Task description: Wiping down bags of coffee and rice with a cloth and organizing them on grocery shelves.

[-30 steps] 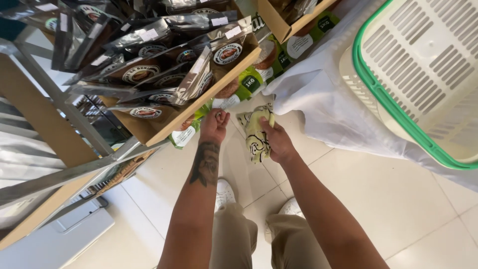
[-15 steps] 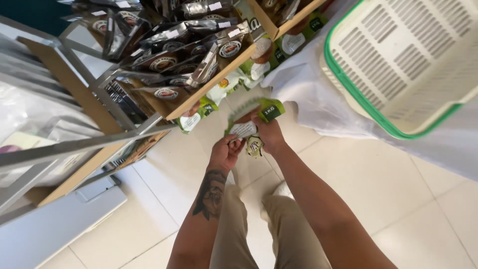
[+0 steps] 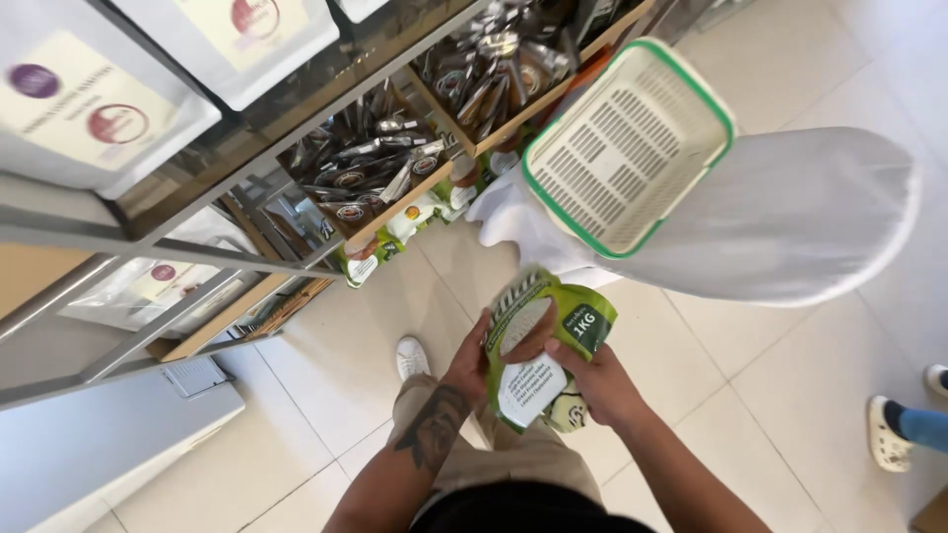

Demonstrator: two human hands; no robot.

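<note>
both hands grip a green and white plastic pouch above the pale tiled floor (image 3: pixel 326 385).

the left hand (image 3: pixel 472 357) and right hand (image 3: pixel 597 380) are each closed around the pouch (image 3: pixel 538 355), held upright below a white slotted basket with a green rim (image 3: pixel 622 148) that a white-sleeved person holds beside the metal shelf rack (image 3: pixel 197 247).

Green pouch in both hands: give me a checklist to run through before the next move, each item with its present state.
1. Left hand grips the green pouch at its left edge: ok.
2. Right hand supports the pouch from the right and below: ok.
3. Pouch sealed and intact: cannot tell.
4. Green-rimmed white basket held out nearby by a white-sleeved person, open side visible: ok.
5. Basket has room: ok, it shows nothing inside.
6. Tiled floor around the feet free of obstacles: ok.
</note>
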